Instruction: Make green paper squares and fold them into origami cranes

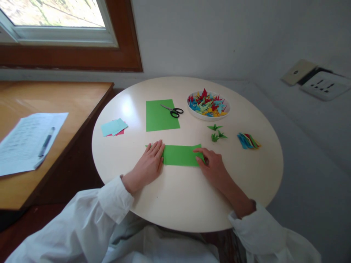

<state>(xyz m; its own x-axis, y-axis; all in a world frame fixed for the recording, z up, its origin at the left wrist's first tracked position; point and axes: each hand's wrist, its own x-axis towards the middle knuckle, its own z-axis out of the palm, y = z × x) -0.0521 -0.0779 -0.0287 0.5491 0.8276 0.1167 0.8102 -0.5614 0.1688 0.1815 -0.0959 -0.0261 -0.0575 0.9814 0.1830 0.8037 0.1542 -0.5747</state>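
A strip-shaped green sheet of paper [181, 155], apparently folded, lies across the table in front of me. My left hand [149, 159] rests flat over its left end, fingers stretched out and covering most of that end. At the right end, my right hand [210, 160] has its thumb and bent forefinger on the paper's edge, gripping it; the other fingers curl under and are partly hidden. Behind the strip lies a larger green sheet [157, 117], and black-handled scissors [172, 110] rest on its right side.
A white oval dish [208, 117] holds many colourful folded paper cranes. Three green cranes [215, 137] sit before it, beside a bundle of coloured folded papers [248, 141]. Light-blue and pink paper squares [113, 128] lie left. A side desk [82, 96] bears written sheets and a pen [46, 141].
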